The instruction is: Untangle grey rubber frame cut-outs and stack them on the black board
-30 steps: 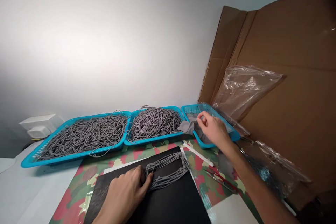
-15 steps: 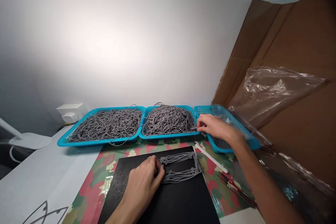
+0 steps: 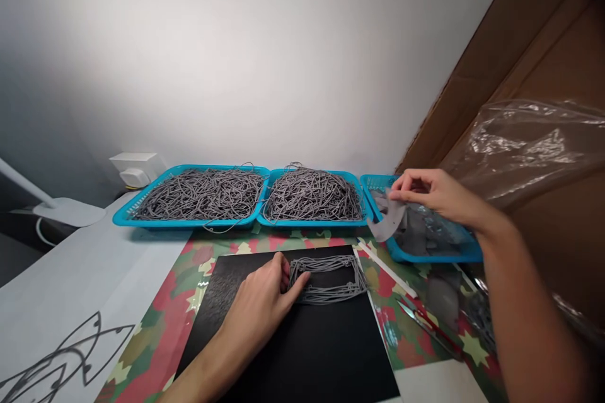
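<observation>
On a black board [image 3: 340, 352] lies a bundle of thin grey rectangular loops [image 3: 333, 295], like rubber gaskets, stacked loosely on one another. My left hand [image 3: 259, 296] is closed on the left end of this bundle, thumb and fingers pinching it. Over the right-hand blue basket [image 3: 425, 259], my right hand [image 3: 435, 194] pinches a curved strip of translucent grey film [image 3: 388, 225], which hangs down past the basket's left edge. More grey film pieces [image 3: 418, 233] lie inside that basket.
Two blue baskets, left [image 3: 163, 224] and middle [image 3: 312, 224], are heaped with grey loops. Red-handled scissors [image 3: 430, 327] and a white strip [image 3: 390, 271] lie right of the board. Cardboard [image 3: 534, 44] and clear plastic [image 3: 529, 145] stand at right. Dark loops [image 3: 70, 359] lie at lower left.
My right hand has moved right and up from the middle basket's edge, and the film strip now shows clearly in it. My left hand stays on the loops. The view has shifted slightly.
</observation>
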The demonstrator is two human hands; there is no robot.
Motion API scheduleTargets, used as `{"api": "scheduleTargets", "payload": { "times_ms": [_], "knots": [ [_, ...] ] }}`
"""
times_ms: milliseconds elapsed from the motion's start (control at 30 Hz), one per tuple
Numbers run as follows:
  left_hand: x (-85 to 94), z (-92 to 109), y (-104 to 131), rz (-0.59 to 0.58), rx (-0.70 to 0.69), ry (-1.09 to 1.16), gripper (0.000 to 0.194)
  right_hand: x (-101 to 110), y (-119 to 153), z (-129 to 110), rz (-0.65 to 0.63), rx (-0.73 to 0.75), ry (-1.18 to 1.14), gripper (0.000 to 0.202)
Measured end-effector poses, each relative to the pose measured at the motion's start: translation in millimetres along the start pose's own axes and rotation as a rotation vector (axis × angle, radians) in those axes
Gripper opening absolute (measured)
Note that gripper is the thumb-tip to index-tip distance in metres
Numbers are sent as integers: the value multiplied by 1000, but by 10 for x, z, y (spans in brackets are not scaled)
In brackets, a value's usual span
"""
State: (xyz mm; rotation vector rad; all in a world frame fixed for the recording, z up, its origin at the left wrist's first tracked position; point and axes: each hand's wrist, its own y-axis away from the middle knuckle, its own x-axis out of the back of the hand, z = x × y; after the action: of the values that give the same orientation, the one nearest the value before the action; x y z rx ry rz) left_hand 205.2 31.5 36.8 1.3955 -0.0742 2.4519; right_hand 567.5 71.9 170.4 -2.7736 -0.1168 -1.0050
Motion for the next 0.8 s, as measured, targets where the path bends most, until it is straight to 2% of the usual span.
{"api": "scheduleTargets", "payload": {
  "times_ms": [100, 200, 267, 333, 400, 500, 567, 700, 800],
  "knots": [
    [37, 55, 3, -38, -2, -209, 27, -56, 36, -114, 109, 80, -66, 50],
    [45, 106, 14, -51, -36, -280, 20, -184, 62, -324, 75, 93, -222, 46],
    [31, 139, 29, -40, -52, -296, 19, -294, 71, -472, -48, 31, -261, 48],
    [8, 165, 45, -26, -71, -312, 22, -427, 76, -588, -187, -19, -183, 45],
    [-15, 175, 56, -12, -80, -316, 26, -592, 80, -659, -355, -25, -22, 35],
    [-46, 163, 61, 8, -83, -306, 32, -917, 91, -693, -681, 0, 286, 16],
    [-63, 147, 61, 17, -80, -290, 35, -1161, 98, -686, -815, 42, 465, 9],
    [-34, 90, 37, -2, -63, -225, 33, -1540, 93, -656, -773, 82, 542, 7],
    [117, -21, -29, -69, -81, -123, 28, -1651, 82, -645, -706, 89, 569, 15]
  ]
}}
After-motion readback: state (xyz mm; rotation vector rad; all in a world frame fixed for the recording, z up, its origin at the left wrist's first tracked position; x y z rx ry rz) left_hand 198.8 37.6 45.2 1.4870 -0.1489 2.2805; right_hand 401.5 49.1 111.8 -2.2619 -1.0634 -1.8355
